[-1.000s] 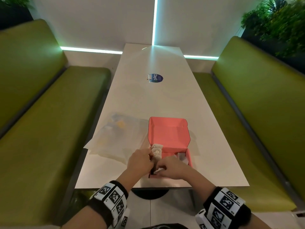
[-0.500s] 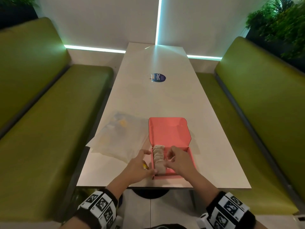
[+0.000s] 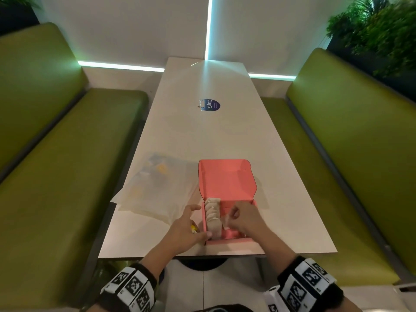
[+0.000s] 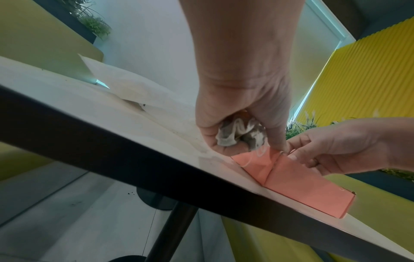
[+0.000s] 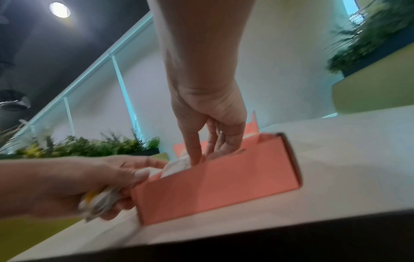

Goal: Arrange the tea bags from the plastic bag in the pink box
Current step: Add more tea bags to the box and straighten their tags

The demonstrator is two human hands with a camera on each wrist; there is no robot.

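A plastic bag [image 3: 157, 188] lies beyond the left hand [image 3: 184, 230], whose fingers clutch crumpled tea bags [image 4: 241, 134] beside the pink box [image 3: 227, 183]. More tea bags [image 3: 212, 217] stand inside, left of the right hand's [image 3: 245, 219] loosely curled fingers; whether these pinch anything is unclear. Far up the white bench [image 3: 202, 136], a sticker [image 3: 209, 105] reads "ClayG". Green seats [image 3: 56, 165] flank it.
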